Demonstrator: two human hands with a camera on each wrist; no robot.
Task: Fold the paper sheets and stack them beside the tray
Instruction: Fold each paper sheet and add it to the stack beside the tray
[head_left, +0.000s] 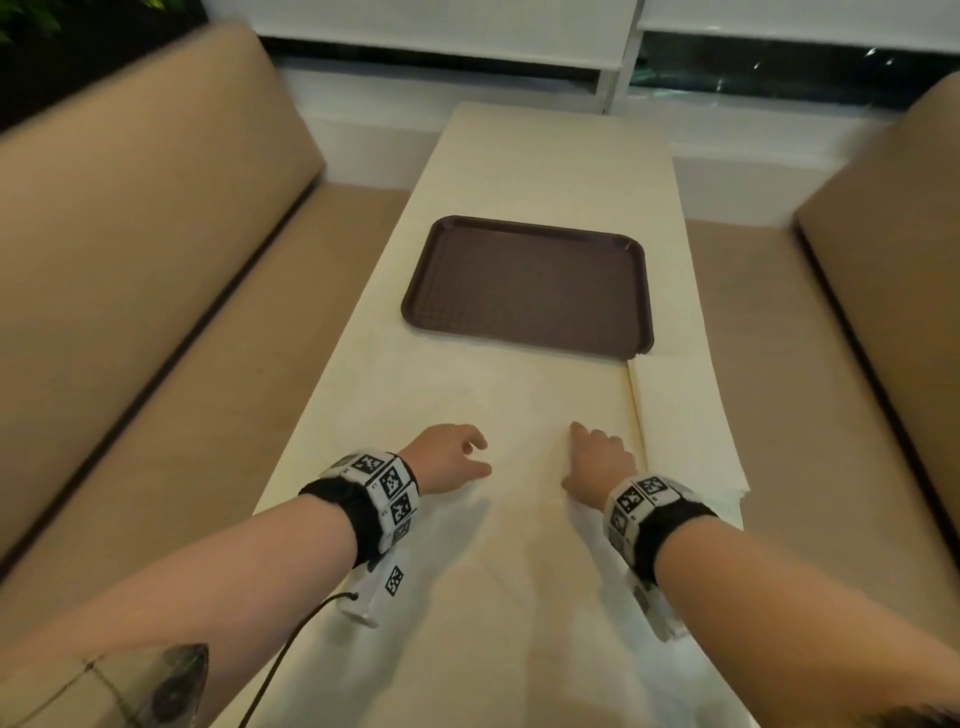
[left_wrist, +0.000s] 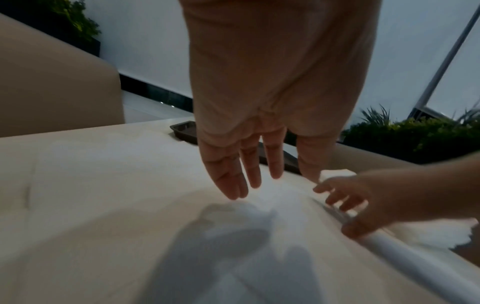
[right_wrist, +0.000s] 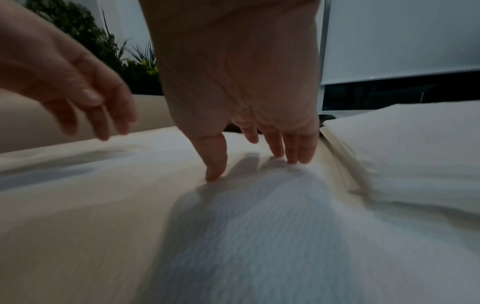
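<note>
A large cream paper sheet (head_left: 467, 561) lies spread over the near half of the long table. My left hand (head_left: 457, 457) hovers just above it, fingers straight and spread, holding nothing (left_wrist: 244, 176). My right hand (head_left: 597, 457) rests its straight fingertips (right_wrist: 215, 172) on the sheet, close to the left edge of a stack of folded sheets (head_left: 680, 431). That stack sits at the right, just in front of the brown tray (head_left: 530, 286). In the left wrist view the right hand (left_wrist: 358, 205) touches the paper by the stack's edge.
Tan sofa seats (head_left: 130, 291) flank the table on both sides (head_left: 883, 312). A white wall and dark window band (head_left: 779, 67) close off the far end. Green plants (left_wrist: 415, 135) stand behind the sofas. A black cable (head_left: 291, 660) hangs from my left wrist.
</note>
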